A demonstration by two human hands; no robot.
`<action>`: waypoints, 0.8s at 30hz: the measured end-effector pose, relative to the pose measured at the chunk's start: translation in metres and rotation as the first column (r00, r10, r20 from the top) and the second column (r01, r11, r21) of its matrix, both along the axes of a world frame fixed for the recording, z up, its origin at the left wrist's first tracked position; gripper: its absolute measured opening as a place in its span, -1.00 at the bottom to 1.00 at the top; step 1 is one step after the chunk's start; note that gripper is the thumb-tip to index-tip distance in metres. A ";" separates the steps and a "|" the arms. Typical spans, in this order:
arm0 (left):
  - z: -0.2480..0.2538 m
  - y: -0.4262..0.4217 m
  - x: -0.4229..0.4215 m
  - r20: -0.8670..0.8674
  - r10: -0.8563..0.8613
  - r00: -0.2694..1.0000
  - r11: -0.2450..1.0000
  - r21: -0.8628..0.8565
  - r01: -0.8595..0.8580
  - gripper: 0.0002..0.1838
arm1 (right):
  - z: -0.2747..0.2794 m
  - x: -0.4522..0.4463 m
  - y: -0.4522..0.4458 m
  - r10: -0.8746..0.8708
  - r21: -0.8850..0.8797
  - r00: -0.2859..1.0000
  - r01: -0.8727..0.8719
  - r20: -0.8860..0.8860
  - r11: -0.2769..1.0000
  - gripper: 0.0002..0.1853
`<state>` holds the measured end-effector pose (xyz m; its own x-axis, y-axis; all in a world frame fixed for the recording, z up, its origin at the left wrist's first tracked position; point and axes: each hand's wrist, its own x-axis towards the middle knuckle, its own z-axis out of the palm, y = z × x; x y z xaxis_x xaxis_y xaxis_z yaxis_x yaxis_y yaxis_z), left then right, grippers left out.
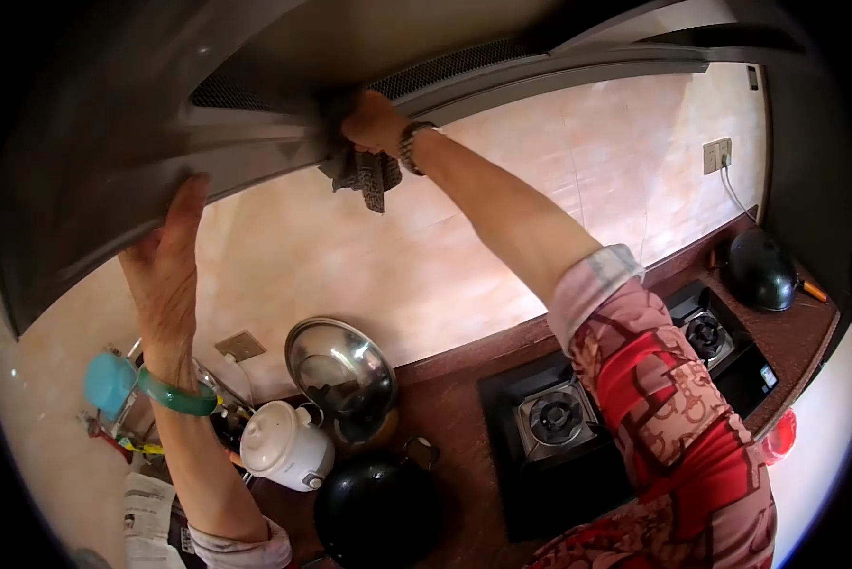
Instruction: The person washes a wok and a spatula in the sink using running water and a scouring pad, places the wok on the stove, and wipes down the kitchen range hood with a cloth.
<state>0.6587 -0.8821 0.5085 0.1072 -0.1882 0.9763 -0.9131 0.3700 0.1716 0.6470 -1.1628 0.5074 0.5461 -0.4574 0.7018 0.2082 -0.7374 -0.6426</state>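
Note:
Overhead, a dark range hood [255, 161] with mesh grilles spans the top of the view. My right hand [376, 123], a metal watch on its wrist, is closed on a dark patterned cloth [374, 180] and holds it against the hood by the grille. Part of the cloth hangs below the hand. At the left, my left hand [165, 237] grips the hood's lower panel, its thumb on the near face and its other fingers mostly hidden. A green bangle [174, 393] circles that wrist.
Below, the brown counter [454, 417] carries a white rice cooker [288, 446], a black wok [378, 512], a metal lid [340, 365] leaning on the wall and a gas stove [502, 465]. A dark pot [760, 270] stands far right. A wall socket [717, 156] has a plugged cord.

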 end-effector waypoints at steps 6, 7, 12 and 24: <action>-0.002 -0.007 -0.009 -0.052 -0.083 0.995 0.995 -0.055 0.081 -0.61 | -0.019 -0.062 0.056 0.455 0.114 0.858 -0.490 0.238 0.864 -0.50; -0.002 -0.008 -0.009 -0.054 -0.078 0.995 0.996 -0.053 0.075 -0.61 | -0.022 -0.068 0.064 0.425 -0.060 0.875 -0.423 0.233 0.904 -0.43; -0.002 -0.002 -0.006 -0.015 0.025 1.000 1.000 -0.018 -0.025 -0.64 | -0.038 -0.023 0.046 0.243 -0.425 0.883 -0.056 0.401 0.903 -0.31; -0.001 0.000 -0.005 -0.067 0.048 0.997 0.998 0.038 -0.045 -0.62 | -0.026 -0.030 0.058 0.370 0.146 0.900 -0.408 0.232 0.901 -0.25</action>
